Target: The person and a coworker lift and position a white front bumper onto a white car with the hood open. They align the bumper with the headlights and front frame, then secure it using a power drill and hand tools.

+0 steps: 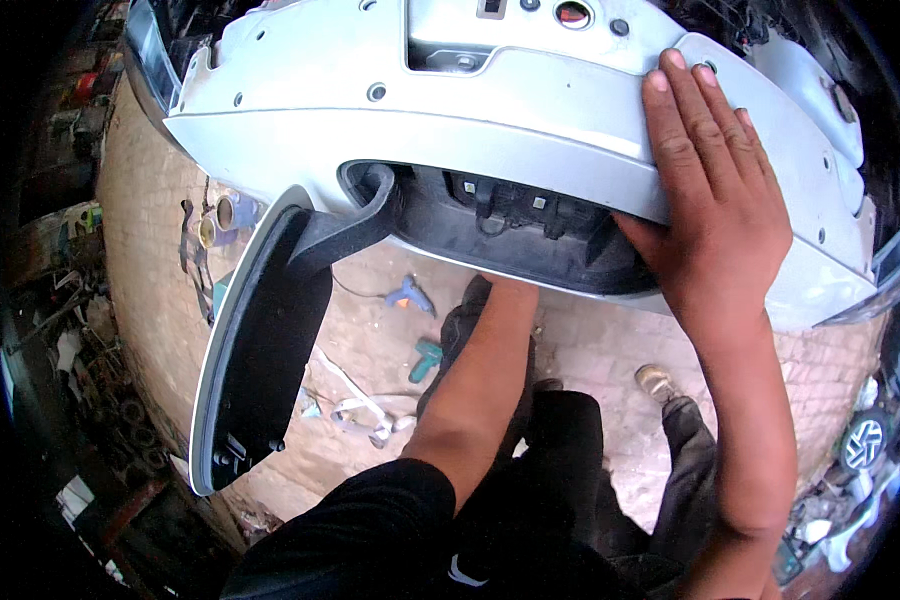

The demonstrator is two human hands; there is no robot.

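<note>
- Silver car panel (510, 125): above the brick floor (590, 345), its open flap (270, 335) reaching below the lower edge, toward the left corner, on a black hinge arm (348, 232).
- Right hand (720, 205): fingers extended, holding nothing, laid over the lower edge toward the right corner, thumb at the recess (460, 238); broad contact probably steadies best.
- Left hand: hidden beneath the lower edge (its grip cannot be told); slow, even pressure seems wise, clear of the flap.

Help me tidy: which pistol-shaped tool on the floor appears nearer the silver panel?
The blue-and-orange tool, just below the lower edge of the silver panel in the picture; the teal tool appears farther down.
</note>
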